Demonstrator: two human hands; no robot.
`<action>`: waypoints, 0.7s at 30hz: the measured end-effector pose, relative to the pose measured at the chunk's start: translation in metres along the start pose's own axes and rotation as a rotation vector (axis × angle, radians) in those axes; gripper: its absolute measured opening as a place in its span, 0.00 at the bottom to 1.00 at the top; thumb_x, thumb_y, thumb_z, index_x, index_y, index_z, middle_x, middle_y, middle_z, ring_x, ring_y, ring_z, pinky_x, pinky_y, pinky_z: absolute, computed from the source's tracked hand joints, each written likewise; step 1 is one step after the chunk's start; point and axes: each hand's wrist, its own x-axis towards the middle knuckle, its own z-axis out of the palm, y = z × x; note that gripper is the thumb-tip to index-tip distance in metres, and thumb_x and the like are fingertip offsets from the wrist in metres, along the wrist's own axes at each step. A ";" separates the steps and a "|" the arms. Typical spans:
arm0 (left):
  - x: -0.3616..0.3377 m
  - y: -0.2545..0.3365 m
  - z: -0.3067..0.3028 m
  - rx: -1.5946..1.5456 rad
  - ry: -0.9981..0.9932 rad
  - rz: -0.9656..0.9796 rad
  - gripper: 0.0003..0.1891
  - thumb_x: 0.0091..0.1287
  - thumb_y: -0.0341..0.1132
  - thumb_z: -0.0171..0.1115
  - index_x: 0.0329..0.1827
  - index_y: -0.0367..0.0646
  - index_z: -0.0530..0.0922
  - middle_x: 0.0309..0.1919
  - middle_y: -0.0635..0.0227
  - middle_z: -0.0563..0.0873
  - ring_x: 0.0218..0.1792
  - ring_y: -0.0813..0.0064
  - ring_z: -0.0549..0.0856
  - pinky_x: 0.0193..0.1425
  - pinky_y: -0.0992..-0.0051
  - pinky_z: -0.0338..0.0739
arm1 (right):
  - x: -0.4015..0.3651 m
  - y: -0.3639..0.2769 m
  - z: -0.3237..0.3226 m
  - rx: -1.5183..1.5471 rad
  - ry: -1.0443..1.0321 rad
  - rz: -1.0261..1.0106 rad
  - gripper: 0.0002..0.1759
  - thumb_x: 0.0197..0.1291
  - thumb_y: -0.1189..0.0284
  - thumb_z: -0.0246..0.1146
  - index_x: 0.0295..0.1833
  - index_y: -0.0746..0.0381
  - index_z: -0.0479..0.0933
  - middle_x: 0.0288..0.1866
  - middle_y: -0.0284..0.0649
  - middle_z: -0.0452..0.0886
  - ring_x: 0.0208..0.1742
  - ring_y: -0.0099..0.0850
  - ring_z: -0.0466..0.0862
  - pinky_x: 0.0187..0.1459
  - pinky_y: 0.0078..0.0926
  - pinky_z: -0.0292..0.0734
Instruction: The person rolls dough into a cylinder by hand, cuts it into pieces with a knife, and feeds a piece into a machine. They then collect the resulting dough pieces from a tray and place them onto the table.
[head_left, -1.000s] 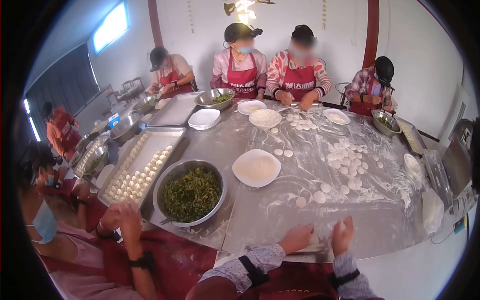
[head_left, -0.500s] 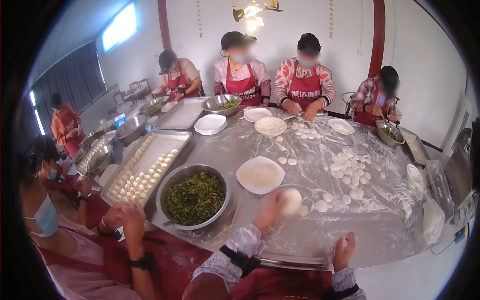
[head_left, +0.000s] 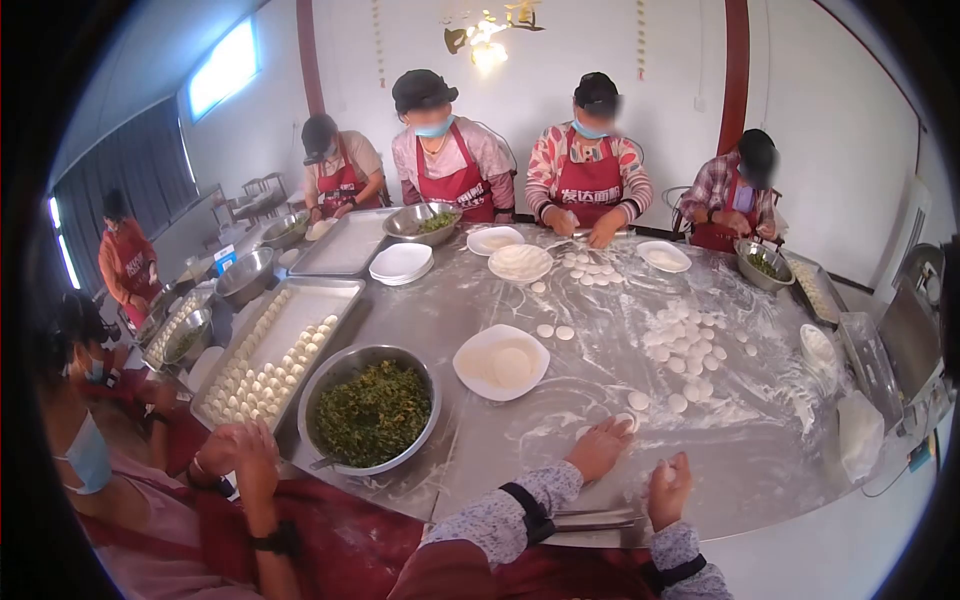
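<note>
My left hand (head_left: pixel 598 449) lies palm down on the floury metal table (head_left: pixel 490 450), fingers stretched out. Its fingertips reach a thin white dough disc (head_left: pixel 627 422), and the hand partly covers the spot beside it. Whether it grips the disc I cannot see. My right hand (head_left: pixel 668 490) is curled closed near the table's front edge; what lies inside the fingers, if anything, is hidden. Between my forearms rests a metal bar (head_left: pixel 590 522). Just beyond my left hand, a white square plate (head_left: pixel 468 345) of flour shows a round pale shape inside.
A steel bowl of chopped green filling (head_left: pixel 370 412) stands left, by a tray of shaped dough pieces (head_left: pixel 345 292). Several dough discs (head_left: pixel 690 345) lie right of centre. A co-worker's hands (head_left: pixel 240 455) are close on my left; several people work across the table.
My left hand has put down the dough disc it held and moved right and down, flattening on the table. A round shape now shows in the plate. My view has turned slightly right.
</note>
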 end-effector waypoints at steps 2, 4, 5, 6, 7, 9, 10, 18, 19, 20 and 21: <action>-0.010 -0.006 -0.007 -0.023 -0.016 0.030 0.17 0.58 0.32 0.50 0.51 0.40 0.74 0.57 0.55 0.72 0.58 0.54 0.70 0.62 0.64 0.64 | -0.003 -0.018 -0.002 0.082 -0.052 0.088 0.07 0.53 0.76 0.54 0.27 0.64 0.63 0.17 0.40 0.66 0.21 0.29 0.71 0.26 0.30 0.64; -0.019 -0.013 -0.021 -0.052 -0.038 0.063 0.16 0.57 0.30 0.49 0.48 0.38 0.74 0.54 0.53 0.74 0.58 0.57 0.72 0.60 0.65 0.66 | -0.002 -0.015 0.001 0.035 -0.041 0.076 0.07 0.53 0.76 0.55 0.27 0.64 0.63 0.18 0.41 0.66 0.22 0.31 0.71 0.26 0.30 0.64; -0.024 -0.016 -0.028 -0.023 -0.149 -0.002 0.16 0.57 0.30 0.50 0.50 0.40 0.74 0.53 0.55 0.75 0.57 0.57 0.72 0.61 0.66 0.65 | -0.001 -0.015 0.000 -0.026 -0.027 0.054 0.07 0.53 0.76 0.55 0.28 0.64 0.63 0.18 0.42 0.66 0.22 0.32 0.71 0.26 0.30 0.64; -0.031 -0.017 -0.032 0.002 -0.261 -0.065 0.17 0.57 0.31 0.51 0.51 0.42 0.75 0.53 0.57 0.75 0.56 0.57 0.72 0.61 0.67 0.64 | -0.003 -0.018 0.000 -0.045 -0.021 0.036 0.07 0.53 0.76 0.56 0.28 0.64 0.64 0.18 0.43 0.66 0.20 0.33 0.70 0.24 0.29 0.64; -0.039 -0.015 -0.038 -0.009 -0.279 -0.058 0.17 0.57 0.31 0.51 0.51 0.42 0.75 0.53 0.57 0.75 0.56 0.57 0.72 0.61 0.67 0.64 | -0.004 -0.022 -0.001 -0.052 -0.013 0.055 0.07 0.53 0.76 0.56 0.28 0.64 0.64 0.18 0.43 0.66 0.20 0.33 0.70 0.24 0.29 0.64; -0.054 -0.012 -0.057 0.074 -0.068 -0.062 0.15 0.56 0.30 0.52 0.47 0.40 0.76 0.49 0.57 0.76 0.54 0.56 0.73 0.59 0.67 0.66 | -0.004 -0.030 -0.003 -0.044 -0.021 -0.006 0.08 0.52 0.75 0.56 0.28 0.63 0.64 0.18 0.43 0.66 0.20 0.31 0.70 0.23 0.29 0.64; -0.061 -0.014 -0.061 0.073 -0.078 -0.053 0.15 0.56 0.30 0.52 0.47 0.40 0.76 0.49 0.57 0.76 0.54 0.56 0.73 0.59 0.67 0.66 | -0.006 -0.025 -0.003 0.024 -0.031 0.065 0.08 0.52 0.74 0.57 0.28 0.64 0.64 0.17 0.42 0.66 0.20 0.29 0.70 0.23 0.29 0.65; -0.078 -0.006 -0.078 0.042 -0.126 -0.270 0.09 0.50 0.30 0.57 0.35 0.40 0.76 0.40 0.58 0.78 0.44 0.57 0.75 0.47 0.64 0.70 | -0.006 -0.041 -0.004 0.098 -0.064 0.098 0.08 0.54 0.76 0.55 0.27 0.64 0.63 0.17 0.39 0.66 0.21 0.24 0.68 0.23 0.26 0.64; -0.077 -0.008 -0.074 0.043 -0.118 -0.271 0.09 0.50 0.30 0.57 0.35 0.40 0.76 0.40 0.58 0.78 0.44 0.57 0.75 0.47 0.64 0.70 | -0.006 -0.034 -0.004 0.110 -0.048 0.064 0.08 0.55 0.76 0.55 0.27 0.64 0.62 0.17 0.38 0.65 0.21 0.23 0.67 0.23 0.25 0.64; -0.075 -0.013 -0.068 -0.070 -0.145 -0.246 0.09 0.49 0.32 0.58 0.34 0.39 0.75 0.36 0.57 0.79 0.42 0.57 0.76 0.45 0.63 0.71 | -0.006 -0.024 -0.005 0.109 -0.051 0.056 0.08 0.55 0.76 0.55 0.27 0.64 0.62 0.17 0.38 0.65 0.21 0.23 0.67 0.23 0.25 0.64; -0.072 -0.014 -0.063 -0.182 -0.170 -0.219 0.10 0.49 0.33 0.58 0.32 0.39 0.75 0.32 0.56 0.79 0.39 0.56 0.77 0.43 0.62 0.71 | -0.006 -0.012 -0.007 0.096 -0.061 0.055 0.09 0.55 0.76 0.54 0.27 0.64 0.62 0.17 0.37 0.65 0.21 0.22 0.66 0.22 0.24 0.63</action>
